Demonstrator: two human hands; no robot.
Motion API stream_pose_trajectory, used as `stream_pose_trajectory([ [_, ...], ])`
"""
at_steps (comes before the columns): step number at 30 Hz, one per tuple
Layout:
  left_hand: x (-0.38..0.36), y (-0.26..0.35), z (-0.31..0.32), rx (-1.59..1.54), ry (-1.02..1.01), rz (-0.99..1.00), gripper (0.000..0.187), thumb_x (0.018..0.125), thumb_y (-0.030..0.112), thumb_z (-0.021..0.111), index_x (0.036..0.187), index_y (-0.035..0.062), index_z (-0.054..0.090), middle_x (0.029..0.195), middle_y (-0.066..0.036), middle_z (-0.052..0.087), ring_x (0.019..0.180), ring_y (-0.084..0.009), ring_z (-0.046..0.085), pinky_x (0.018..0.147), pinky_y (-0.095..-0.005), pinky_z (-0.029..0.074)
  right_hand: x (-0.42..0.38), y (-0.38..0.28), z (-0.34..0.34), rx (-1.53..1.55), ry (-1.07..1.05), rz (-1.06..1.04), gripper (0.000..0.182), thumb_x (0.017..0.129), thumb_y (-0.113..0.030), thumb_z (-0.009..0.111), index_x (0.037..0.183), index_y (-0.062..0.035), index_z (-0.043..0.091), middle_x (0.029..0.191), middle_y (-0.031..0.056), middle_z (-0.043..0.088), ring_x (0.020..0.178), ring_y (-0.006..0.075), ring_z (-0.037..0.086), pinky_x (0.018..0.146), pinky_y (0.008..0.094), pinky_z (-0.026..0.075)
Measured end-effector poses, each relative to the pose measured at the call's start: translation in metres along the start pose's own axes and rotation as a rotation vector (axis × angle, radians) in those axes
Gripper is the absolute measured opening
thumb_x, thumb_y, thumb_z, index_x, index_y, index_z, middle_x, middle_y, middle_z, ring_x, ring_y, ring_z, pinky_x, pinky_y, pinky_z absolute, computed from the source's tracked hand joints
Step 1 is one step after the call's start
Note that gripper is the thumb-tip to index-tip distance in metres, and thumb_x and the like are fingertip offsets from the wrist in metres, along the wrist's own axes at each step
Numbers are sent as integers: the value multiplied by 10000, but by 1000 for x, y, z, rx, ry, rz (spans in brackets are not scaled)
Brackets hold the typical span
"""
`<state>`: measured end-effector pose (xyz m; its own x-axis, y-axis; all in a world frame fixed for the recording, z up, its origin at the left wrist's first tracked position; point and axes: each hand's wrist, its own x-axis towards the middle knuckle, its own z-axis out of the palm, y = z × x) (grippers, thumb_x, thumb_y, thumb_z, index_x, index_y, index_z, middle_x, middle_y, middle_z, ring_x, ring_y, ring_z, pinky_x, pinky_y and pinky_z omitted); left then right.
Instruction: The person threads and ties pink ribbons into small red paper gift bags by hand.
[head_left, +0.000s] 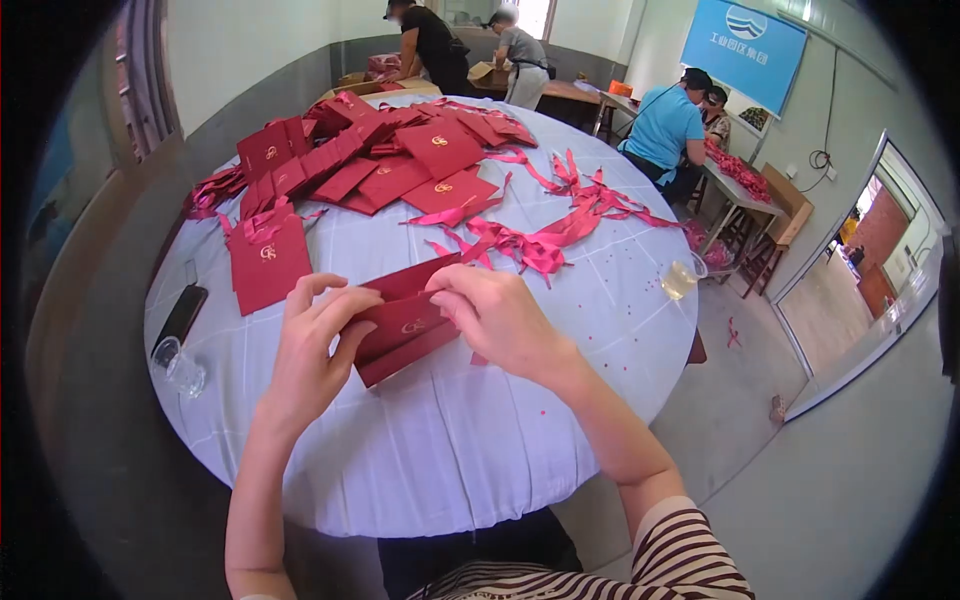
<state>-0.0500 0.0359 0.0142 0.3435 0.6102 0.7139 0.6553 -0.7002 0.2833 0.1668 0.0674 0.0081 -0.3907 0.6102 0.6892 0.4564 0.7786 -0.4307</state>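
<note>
Between my two hands is a dark red paper gift bag [405, 332] with a gold emblem, tilted above the table and parted at its top edge. My left hand [325, 325] pinches its left upper corner, thumb on the near panel. At the opposite upper corner, my right hand [495, 310] grips the rim with thumb and fingers. Pink ribbons [535, 245] lie loose just beyond the bag. To the left, a finished-looking red bag with a ribbon [270, 262] lies flat. What my fingertips touch inside the bag is hidden.
A heap of red bags [370, 150] covers the far side of the round table [480, 440]. A phone [180, 318] and a clear cup [182, 370] are at the left, another cup of liquid [680, 278] at the right. Several people work at tables behind.
</note>
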Motion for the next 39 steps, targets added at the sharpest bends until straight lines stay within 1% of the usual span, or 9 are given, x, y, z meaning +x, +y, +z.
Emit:
stream_pose_trajectory([
  [5, 2, 3, -1, -51, -26, -65, 203, 687, -14, 713, 875, 46, 665, 798, -56, 598, 869, -219, 458, 799, -322, 386, -2, -14, -10, -35, 38, -5, 77, 826, 4, 600, 902, 13, 601, 763, 142, 626, 610, 246, 616, 555, 332, 476],
  [11, 7, -9, 0, -23, -116, -140, 202, 710, 97, 733, 902, 73, 673, 784, -29, 612, 902, -211, 486, 829, -356, 368, -6, -2, -8, -47, 61, 16, 94, 824, 13, 595, 918, 14, 601, 752, 151, 624, 624, 249, 626, 560, 319, 482],
  [14, 8, -21, 8, -262, -129, -183, 180, 734, 85, 710, 908, 63, 669, 806, -45, 621, 914, -227, 493, 839, -357, 392, -7, 0, -9, 22, 13, 138, 98, 855, 14, 559, 944, 20, 601, 724, 105, 619, 625, 154, 625, 553, 272, 493],
  [15, 10, -22, 6, -297, -154, -153, 152, 783, 46, 657, 935, 38, 657, 833, -64, 631, 868, -205, 537, 782, -334, 445, -7, 1, -9, 42, 8, 130, 100, 870, 8, 552, 956, 25, 600, 726, 80, 609, 631, 114, 611, 549, 245, 491],
  [16, 11, -22, 6, -288, -158, -178, 152, 783, 46, 657, 935, 38, 657, 833, -64, 631, 868, -205, 537, 782, -334, 445, -8, 1, -8, 64, -7, 133, 100, 870, 8, 552, 956, 25, 600, 726, 80, 609, 631, 114, 611, 549, 245, 491],
  [19, 10, -29, 12, -546, -257, -329, 102, 857, 3, 568, 951, 2, 607, 829, -53, 610, 731, -100, 540, 635, -260, 461, -7, 0, -6, 61, -4, 183, 105, 888, -1, 553, 977, 31, 599, 741, 52, 603, 646, 84, 590, 556, 223, 484],
  [28, -5, -36, 31, -942, -297, -468, 95, 909, 25, 529, 963, -38, 575, 838, 12, 572, 779, -54, 508, 706, -221, 443, -6, -11, 0, 372, 27, 384, 151, 910, -21, 553, 1053, 29, 551, 804, 67, 639, 700, 97, 629, 591, 198, 500],
  [34, -7, -33, 27, -934, -298, -496, 137, 920, 61, 522, 990, -38, 587, 843, 9, 583, 784, -53, 518, 716, -223, 448, -6, -13, 2, 590, -36, 514, 127, 905, -23, 560, 1012, 46, 556, 847, 107, 659, 698, 116, 649, 614, 208, 526],
  [39, -9, -32, 28, -942, -293, -500, 149, 925, 75, 519, 996, -34, 590, 834, 15, 584, 778, -48, 514, 714, -222, 444, -9, -18, 7, 548, -77, 564, 108, 893, -17, 572, 981, 45, 578, 819, 96, 658, 702, 112, 646, 606, 210, 521],
])
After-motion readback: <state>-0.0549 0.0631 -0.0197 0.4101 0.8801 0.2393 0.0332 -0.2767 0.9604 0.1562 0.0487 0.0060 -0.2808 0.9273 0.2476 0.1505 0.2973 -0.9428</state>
